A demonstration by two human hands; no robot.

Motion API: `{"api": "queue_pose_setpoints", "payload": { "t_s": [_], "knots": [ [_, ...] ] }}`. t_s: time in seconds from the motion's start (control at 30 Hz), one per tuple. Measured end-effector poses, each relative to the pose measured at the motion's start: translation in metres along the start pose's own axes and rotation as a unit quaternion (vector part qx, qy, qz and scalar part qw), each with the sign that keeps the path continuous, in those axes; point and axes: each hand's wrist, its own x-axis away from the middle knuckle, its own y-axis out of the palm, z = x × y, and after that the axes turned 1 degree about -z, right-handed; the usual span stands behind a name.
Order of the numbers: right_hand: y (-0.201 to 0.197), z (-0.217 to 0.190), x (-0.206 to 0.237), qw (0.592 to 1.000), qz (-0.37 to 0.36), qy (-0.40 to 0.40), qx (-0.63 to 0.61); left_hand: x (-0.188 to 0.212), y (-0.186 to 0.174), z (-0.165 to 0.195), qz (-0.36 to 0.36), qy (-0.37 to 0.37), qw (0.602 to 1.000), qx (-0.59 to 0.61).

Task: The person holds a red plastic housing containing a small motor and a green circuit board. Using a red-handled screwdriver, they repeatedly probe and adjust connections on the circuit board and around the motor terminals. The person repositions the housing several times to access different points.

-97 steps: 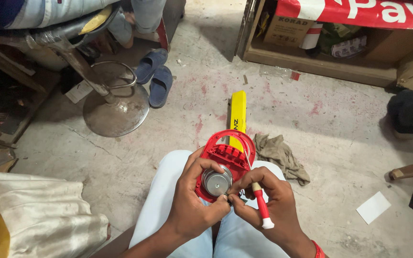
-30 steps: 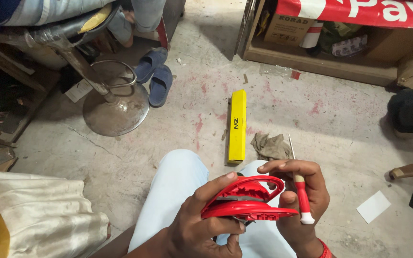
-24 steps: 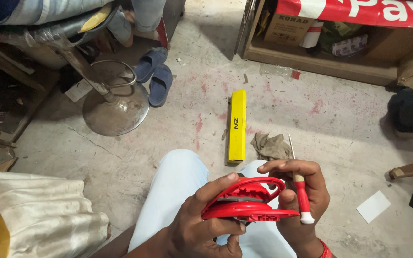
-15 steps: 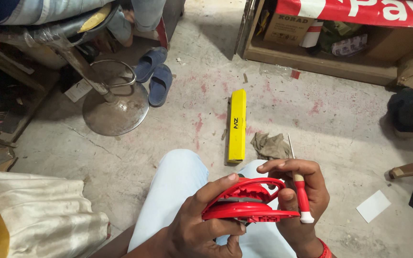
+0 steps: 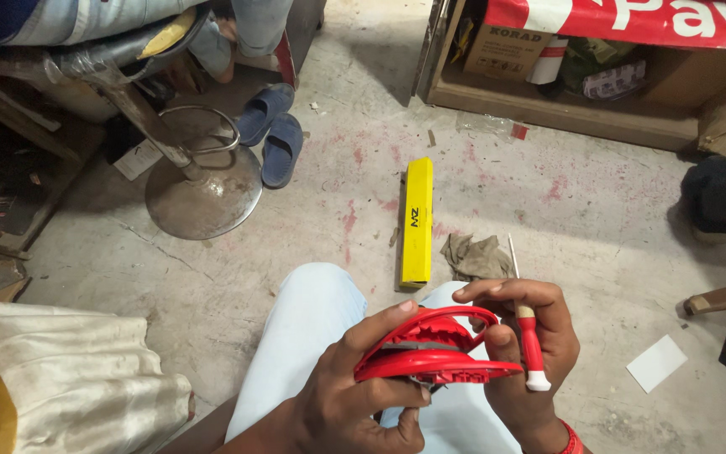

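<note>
Red plastic casing [image 5: 434, 353] gripped by left hand [image 5: 355, 395] — right hand [image 5: 523, 336] clasps screwdriver [image 5: 527, 336].

Open concrete floor [image 5: 313, 219] lies ahead of the knees, passable on the left of centre. Directly ahead, a yellow box [image 5: 417, 222] lies lengthwise, with a crumpled rag [image 5: 476, 257] just beside it on the right. Further left, a round stool base [image 5: 203, 192] and a pair of blue slippers [image 5: 270, 134] obstruct. A wooden shelf [image 5: 565, 113] closes the far side. A white card [image 5: 656, 363] lies at right.
</note>
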Motion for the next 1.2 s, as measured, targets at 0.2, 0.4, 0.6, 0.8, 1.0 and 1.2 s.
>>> {"api": "queue_pose_setpoints", "payload": {
  "t_s": [0.2, 0.4, 0.6, 0.8, 1.0, 1.2],
  "knots": [
    [0.005, -0.003, -0.006, 0.998, 0.049, -0.031, 0.005, -0.003, -0.002, -0.007, -0.004, -0.017, 0.999, -0.048],
    [0.012, -0.018, -0.015, 0.974, 0.028, -0.201, 0.098, -0.005, 0.001, -0.007, -0.008, -0.026, 0.997, -0.067],
    [0.014, -0.026, -0.010, 0.965, -0.041, -0.206, 0.159, -0.005, 0.001, -0.007, -0.017, -0.031, 0.997, -0.075],
    [0.010, -0.020, -0.007, 0.974, -0.037, -0.178, 0.135, -0.006, -0.001, -0.008, -0.023, -0.027, 0.996, -0.086],
    [0.012, -0.017, -0.006, 0.987, -0.038, -0.139, 0.066, -0.007, 0.000, -0.009, -0.023, -0.021, 0.994, -0.102],
    [0.010, -0.016, -0.005, 0.991, -0.051, -0.116, 0.035, -0.008, 0.000, -0.007, -0.026, -0.023, 0.994, -0.102]
  ]
}}
